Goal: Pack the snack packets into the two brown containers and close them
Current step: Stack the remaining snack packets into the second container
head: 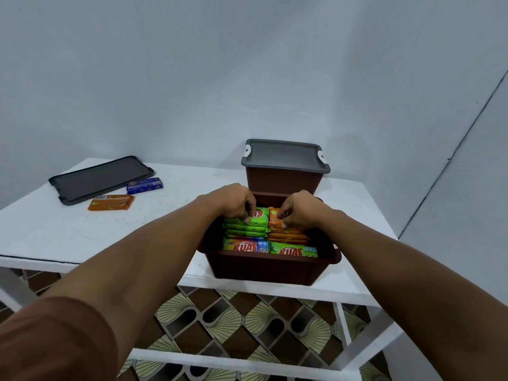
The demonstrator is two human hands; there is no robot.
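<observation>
An open brown container point(264, 266) stands at the table's front edge, filled with green packets point(248, 229) and orange packets point(286, 235) on edge. My left hand point(236, 200) has its fingers curled onto the green packets at the back left. My right hand point(299, 211) pinches an orange packet at the back right. Behind it stands a second brown container point(283, 180) shut with a grey lid point(284, 156). A loose grey lid point(99, 178) lies at the table's far left. Beside it lie an orange packet point(111, 202) and a blue packet point(145, 185).
The white table point(68, 232) ends just under the open container, which overhangs the front edge slightly. Pale walls rise behind and at the right. A patterned floor shows below, through the table's white frame.
</observation>
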